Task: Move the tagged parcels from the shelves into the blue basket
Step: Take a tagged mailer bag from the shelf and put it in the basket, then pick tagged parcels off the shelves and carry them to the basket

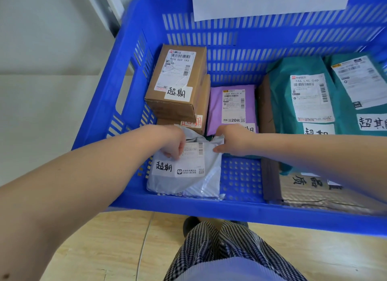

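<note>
— Where is your parcel now?

— Your left hand (171,142) and right hand (232,141) each grip the top edge of the grey mailer bag (186,173), fingers curled on it. It lies in the blue basket (209,207), against the near wall at the left corner.

— Any open room?

— A bare patch of perforated floor just right of the mailer. Beyond it, the purple mailer (230,108) leans upright, with the stacked cardboard boxes (178,81) to its left.

— What crowds you?

— The teal bags (303,96) fill the right side, and a grey-brown parcel (314,192) lies at the near right. A white sheet (270,2) hangs over the far rim.
</note>
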